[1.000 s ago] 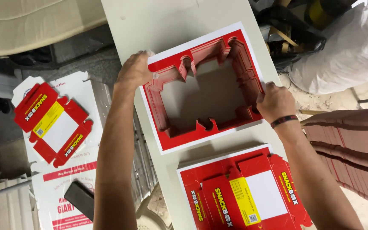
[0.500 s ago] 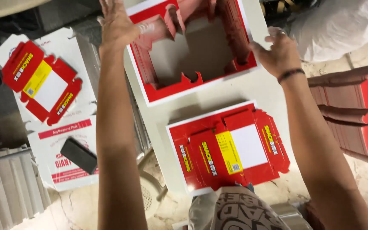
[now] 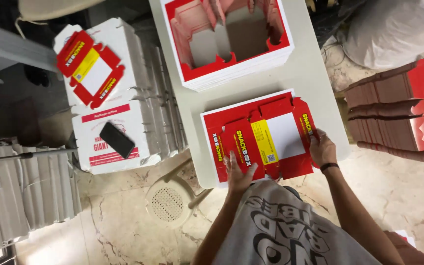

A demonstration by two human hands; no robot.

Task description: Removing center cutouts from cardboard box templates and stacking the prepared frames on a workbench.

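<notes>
The fingers of the left hand (image 3: 238, 172) are spread flat and pressed on the lower left flap of a flat red, yellow and white die-cut cardboard box blank (image 3: 266, 140), which tops a stack of uncut printed sheets at the near end of a pale table (image 3: 315, 73). The right hand (image 3: 323, 147), at three o'clock from the blank, has its fingers curled on the blank's right edge; whether that edge is pinched cannot be told. Half a second ago both hands were held at the hollow red waste frames (image 3: 226, 37), now untouched at twelve o'clock. Attention appears to have been shifted to the next blank. At nine o'clock, a black phone (image 3: 117, 139) is seen on white cartons (image 3: 109, 147).
</notes>
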